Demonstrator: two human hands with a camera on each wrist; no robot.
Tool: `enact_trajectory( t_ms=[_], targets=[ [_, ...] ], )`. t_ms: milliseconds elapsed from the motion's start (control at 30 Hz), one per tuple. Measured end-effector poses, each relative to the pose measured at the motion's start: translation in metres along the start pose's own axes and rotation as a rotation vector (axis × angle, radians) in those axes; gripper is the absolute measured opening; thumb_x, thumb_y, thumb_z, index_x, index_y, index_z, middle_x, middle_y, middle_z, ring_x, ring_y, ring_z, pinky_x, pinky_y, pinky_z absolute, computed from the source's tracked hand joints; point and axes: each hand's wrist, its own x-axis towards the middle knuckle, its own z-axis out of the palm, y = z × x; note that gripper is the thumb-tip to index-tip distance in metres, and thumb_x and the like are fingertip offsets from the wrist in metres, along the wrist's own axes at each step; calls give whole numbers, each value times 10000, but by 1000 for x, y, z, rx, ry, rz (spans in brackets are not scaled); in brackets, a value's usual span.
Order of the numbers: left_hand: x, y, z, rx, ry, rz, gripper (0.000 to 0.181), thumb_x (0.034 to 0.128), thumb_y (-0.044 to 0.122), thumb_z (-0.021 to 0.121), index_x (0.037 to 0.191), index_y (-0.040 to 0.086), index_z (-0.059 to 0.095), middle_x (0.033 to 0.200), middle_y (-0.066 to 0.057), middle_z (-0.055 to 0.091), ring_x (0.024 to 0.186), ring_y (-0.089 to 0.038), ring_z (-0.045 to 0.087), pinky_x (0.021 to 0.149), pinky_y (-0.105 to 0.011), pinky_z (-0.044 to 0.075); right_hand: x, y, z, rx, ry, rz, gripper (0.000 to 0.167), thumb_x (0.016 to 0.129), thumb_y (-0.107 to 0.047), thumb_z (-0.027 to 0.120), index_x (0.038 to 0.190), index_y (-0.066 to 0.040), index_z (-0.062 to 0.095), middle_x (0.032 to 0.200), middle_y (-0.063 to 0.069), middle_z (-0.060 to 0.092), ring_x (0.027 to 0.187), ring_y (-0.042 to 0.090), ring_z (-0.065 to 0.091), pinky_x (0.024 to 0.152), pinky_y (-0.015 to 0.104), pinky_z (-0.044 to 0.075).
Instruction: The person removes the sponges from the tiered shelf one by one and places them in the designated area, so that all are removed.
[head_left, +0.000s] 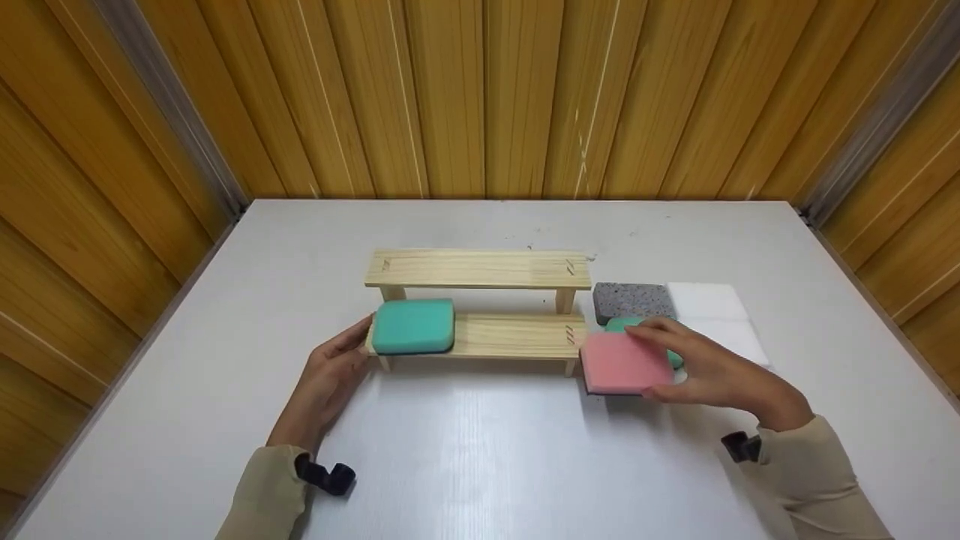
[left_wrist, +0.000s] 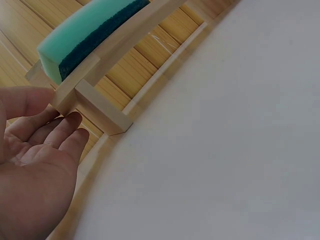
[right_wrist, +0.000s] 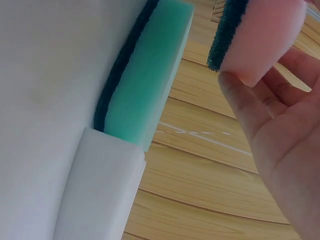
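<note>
While the left grip point(head_left: 330, 375) pinches a wooden shelf point(head_left: 510, 335), the right grip point(head_left: 701, 364) pinches squarish pink foam point(head_left: 624, 364).

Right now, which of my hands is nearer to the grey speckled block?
Your right. The right hand pinches the pink sponge just in front of the grey block, slightly to its right; the left hand is far to its left, holding the wooden stand.
</note>
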Motion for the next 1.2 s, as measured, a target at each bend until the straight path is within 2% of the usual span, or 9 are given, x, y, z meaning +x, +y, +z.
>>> enact_trajectory(
  t_ms=[300,600,700,1000,1200],
  targets=[
    [0,-1,0,-22,-26,11,569,941,-19,505,1482,37,337,1568,-58,296,1443,-182,297,1103,-214,376,-7,5,-1,-7,47,-56,707,686,-103,839,1324,-20,545,1200,51,541,1058,55,488,853,100,418],
    [1,-1,0,-16,-16,0,574,938,26,555,1477,58,359,1566,-43,309,1442,-177,303,1096,-212,384,-11,8,-2,9,60,-64,679,671,-86,852,1288,-34,574,1178,47,548,1063,47,489,896,25,366],
    [1,-1,0,-17,0,-11,577,933,37,575,1472,68,373,1562,-36,318,1442,-175,303,1094,-214,386,-13,10,-3,0,50,-55,670,680,-118,859,1285,-53,579,1179,32,552,1065,45,494,903,28,372],
    [1,0,-2,-29,-15,-1,564,949,11,533,1480,42,344,1568,-52,302,1451,-172,279,1111,-224,369,-20,13,-4,-40,43,-30,661,668,-160,872,1267,-86,601,1151,3,563,1041,58,514,896,43,392],
    [0,-2,-1,-45,-29,12,553,958,2,510,1482,30,334,1568,-62,294,1446,-181,290,1104,-214,373,-23,13,-4,-55,27,23,638,681,-203,869,1255,-97,612,1157,-2,565,1033,56,511,881,84,425]
  ],
)
